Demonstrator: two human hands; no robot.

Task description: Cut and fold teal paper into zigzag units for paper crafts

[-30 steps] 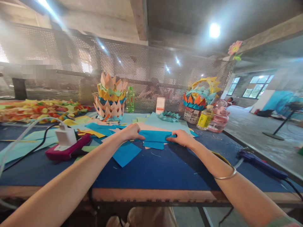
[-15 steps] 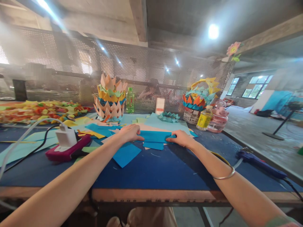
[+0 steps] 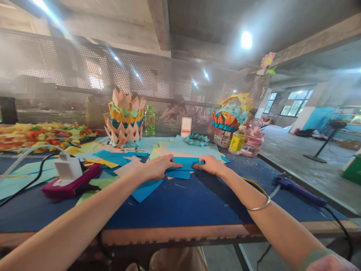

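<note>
A folded strip of blue paper [image 3: 186, 163] lies on the dark blue table [image 3: 197, 203] among loose paper sheets. My left hand [image 3: 158, 166] presses down on the strip's left part, its index finger stretched along it and the other fingers curled. My right hand [image 3: 210, 165] rests on the strip's right end, fingers bent and pressed onto the paper. The two hands are close together, a short stretch of the strip showing between them. A metal bangle [image 3: 258, 205] sits on my right forearm.
A pink power strip with a white charger [image 3: 69, 177] lies at the left. A blue glue gun [image 3: 300, 191] rests at the right edge. Paper crowns [image 3: 124, 120], a paper basket [image 3: 229, 120], a green bottle [image 3: 150, 120], a yellow bottle [image 3: 237, 140] and a pink jar [image 3: 252, 141] stand behind. Perforated metal screen at back.
My left hand has slid right along the blue strip toward my right hand, narrowing the gap. The view has turned slightly right.
</note>
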